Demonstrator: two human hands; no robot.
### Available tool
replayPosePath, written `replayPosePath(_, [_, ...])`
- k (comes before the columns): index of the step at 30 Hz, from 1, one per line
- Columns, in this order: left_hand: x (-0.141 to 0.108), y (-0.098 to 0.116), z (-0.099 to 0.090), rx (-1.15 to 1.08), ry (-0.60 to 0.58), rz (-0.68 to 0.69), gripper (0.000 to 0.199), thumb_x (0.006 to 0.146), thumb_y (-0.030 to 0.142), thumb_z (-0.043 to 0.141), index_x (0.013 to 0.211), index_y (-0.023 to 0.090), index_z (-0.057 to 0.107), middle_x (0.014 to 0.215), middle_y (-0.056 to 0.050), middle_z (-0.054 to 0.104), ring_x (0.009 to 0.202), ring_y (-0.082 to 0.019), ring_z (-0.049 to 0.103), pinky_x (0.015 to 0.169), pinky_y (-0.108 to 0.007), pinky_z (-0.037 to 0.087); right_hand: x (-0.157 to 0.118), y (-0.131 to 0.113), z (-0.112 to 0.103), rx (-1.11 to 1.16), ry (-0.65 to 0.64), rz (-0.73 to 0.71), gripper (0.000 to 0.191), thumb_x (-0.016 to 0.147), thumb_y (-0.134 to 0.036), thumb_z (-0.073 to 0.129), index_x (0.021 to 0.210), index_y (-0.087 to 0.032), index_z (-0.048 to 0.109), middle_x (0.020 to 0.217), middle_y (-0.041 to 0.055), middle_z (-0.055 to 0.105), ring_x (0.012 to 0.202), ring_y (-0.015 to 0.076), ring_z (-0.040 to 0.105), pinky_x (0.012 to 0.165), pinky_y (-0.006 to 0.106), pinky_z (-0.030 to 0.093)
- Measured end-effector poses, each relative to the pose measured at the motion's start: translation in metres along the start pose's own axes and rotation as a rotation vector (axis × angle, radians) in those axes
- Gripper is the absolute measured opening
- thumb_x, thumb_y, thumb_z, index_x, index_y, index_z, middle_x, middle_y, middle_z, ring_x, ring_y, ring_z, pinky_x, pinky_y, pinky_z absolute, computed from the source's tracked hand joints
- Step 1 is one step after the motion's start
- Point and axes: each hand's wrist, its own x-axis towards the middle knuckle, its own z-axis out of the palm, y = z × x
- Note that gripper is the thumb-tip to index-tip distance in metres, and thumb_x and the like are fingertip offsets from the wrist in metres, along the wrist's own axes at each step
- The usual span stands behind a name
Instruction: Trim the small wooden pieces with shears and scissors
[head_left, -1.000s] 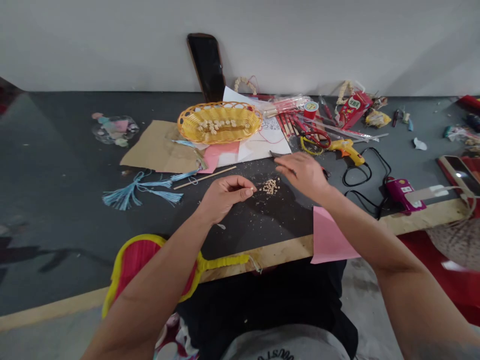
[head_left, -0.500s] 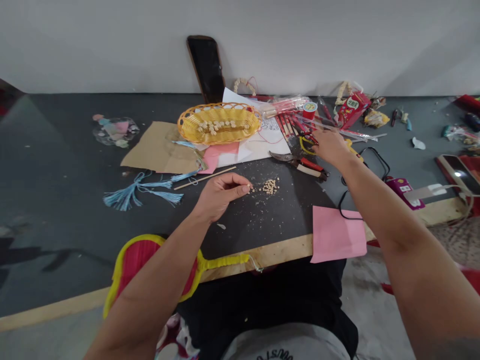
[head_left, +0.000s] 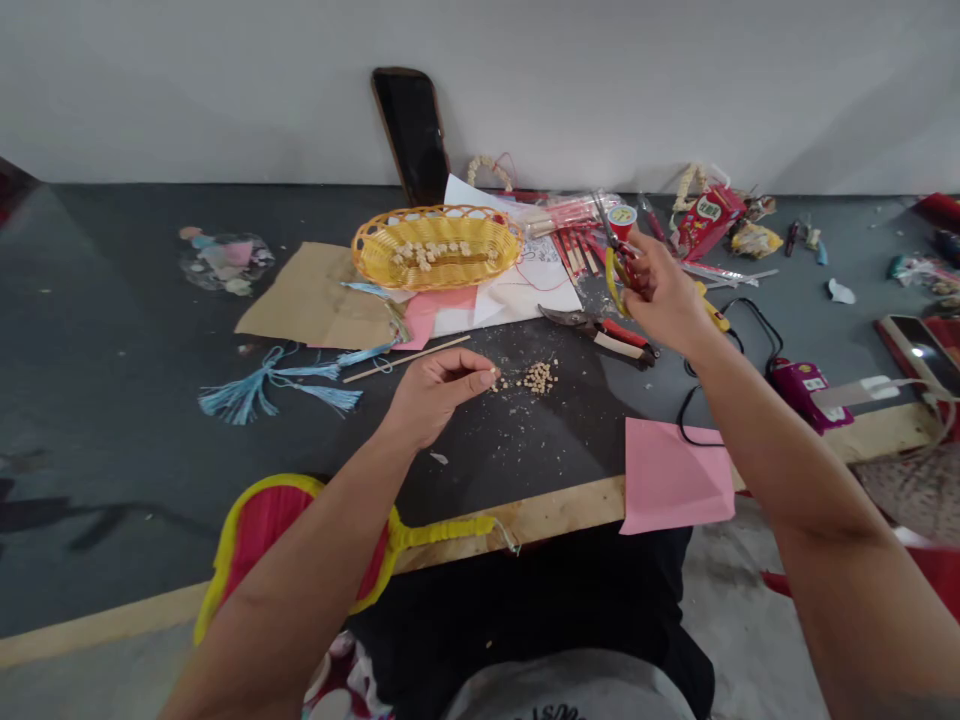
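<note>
My left hand point(head_left: 439, 393) is in a pinch above the dark table, with a tiny pale piece at its fingertips. Just right of those fingertips lies a small pile of pale pieces point(head_left: 539, 377) amid scattered crumbs. At the back right, my right hand point(head_left: 664, 290) grips scissors point(head_left: 619, 258) by their yellow and red handles, blades pointing up and away. Behind them stands a spool of red thread point(head_left: 622, 221). Pruning shears point(head_left: 600, 333) with red and white handles lie below the right hand. A yellow woven basket point(head_left: 375, 262) holds several pale knobbly pieces.
A phone point(head_left: 412, 130) leans on the wall. Blue tassels point(head_left: 259, 392) and a thin stick point(head_left: 409, 358) lie on the left. A yellow-rimmed red fan point(head_left: 266, 515) and pink paper point(head_left: 677, 475) overhang the front edge. A black cable point(head_left: 776, 335) runs near my right forearm.
My right hand has lifted the scissors off the cluttered spot at the back, and their blades now show upright. My left hand keeps its pinch almost in place.
</note>
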Motion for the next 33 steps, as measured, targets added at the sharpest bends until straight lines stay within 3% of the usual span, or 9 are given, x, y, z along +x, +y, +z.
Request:
replayPosePath(3, [-0.001, 0.001, 0.001, -0.032, 0.036, 0.007, 0.030, 0.057, 0.038, 0.089, 0.073, 0.017, 0.075, 0.075, -0.004, 0.072, 0.063, -0.012, 0.057, 0.064, -0.026, 0.047, -0.027, -0.038, 0.008, 0.184, 0.015, -0.082, 0.069, 0.088, -0.036, 0.063, 0.149, -0.019, 0.036, 0.124, 0.0152, 0.062, 0.107, 0.0292, 0.062, 0.088, 0.045, 0.054])
replayPosePath(5, [-0.001, 0.001, 0.001, -0.046, 0.061, 0.014, 0.028, 0.058, 0.037, 0.089, 0.073, 0.017, 0.075, 0.075, -0.004, 0.073, 0.065, -0.012, 0.058, 0.065, -0.026, 0.048, -0.045, -0.065, 0.019, 0.312, -0.043, -0.171, 0.059, 0.087, -0.037, 0.065, 0.141, -0.022, 0.048, 0.116, 0.0124, 0.065, 0.103, 0.0277, 0.063, 0.087, 0.043, 0.055])
replayPosePath(9, [0.000, 0.000, 0.000, -0.053, 0.091, 0.022, 0.023, 0.058, 0.030, 0.087, 0.072, 0.017, 0.074, 0.074, -0.002, 0.072, 0.068, -0.014, 0.061, 0.068, -0.026, 0.049, -0.069, -0.097, 0.044, 0.356, -0.115, -0.311, 0.048, 0.087, -0.040, 0.067, 0.131, -0.024, 0.058, 0.116, 0.0115, 0.065, 0.108, 0.0262, 0.063, 0.093, 0.039, 0.054])
replayPosePath(13, [-0.002, 0.001, -0.001, 0.065, 0.061, 0.063, 0.018, 0.063, 0.029, 0.084, 0.072, 0.018, 0.073, 0.076, -0.004, 0.073, 0.072, -0.016, 0.064, 0.071, -0.028, 0.051, -0.074, -0.098, 0.058, 0.285, -0.121, -0.319, 0.046, 0.090, -0.043, 0.064, 0.131, -0.024, 0.059, 0.112, 0.0116, 0.067, 0.103, 0.0256, 0.065, 0.089, 0.037, 0.055])
replayPosePath(17, [-0.003, 0.004, 0.000, 0.203, -0.015, 0.097, 0.012, 0.073, 0.029, 0.077, 0.077, 0.018, 0.075, 0.084, -0.005, 0.074, 0.078, -0.018, 0.066, 0.077, -0.031, 0.052, -0.074, -0.093, 0.057, 0.280, -0.098, -0.323, 0.048, 0.090, -0.047, 0.063, 0.130, -0.021, 0.060, 0.110, 0.0125, 0.067, 0.101, 0.0259, 0.065, 0.089, 0.038, 0.056])
replayPosePath(22, [-0.004, 0.004, 0.001, 0.228, -0.003, 0.086, 0.007, 0.071, 0.024, 0.075, 0.072, 0.018, 0.072, 0.079, -0.003, 0.072, 0.074, -0.016, 0.064, 0.072, -0.027, 0.050, -0.075, -0.093, 0.054, 0.263, -0.131, -0.356, 0.047, 0.090, -0.043, 0.064, 0.129, -0.018, 0.060, 0.110, 0.0131, 0.067, 0.100, 0.0258, 0.065, 0.088, 0.038, 0.056])
replayPosePath(33, [-0.005, 0.003, 0.001, 0.316, 0.009, 0.097, 0.007, 0.071, 0.024, 0.073, 0.070, 0.018, 0.071, 0.078, -0.004, 0.072, 0.075, -0.016, 0.065, 0.072, -0.028, 0.050, -0.077, -0.094, 0.059, 0.205, -0.066, -0.442, 0.042, 0.092, -0.032, 0.064, 0.129, -0.013, 0.060, 0.103, 0.0110, 0.070, 0.095, 0.0229, 0.065, 0.087, 0.036, 0.056])
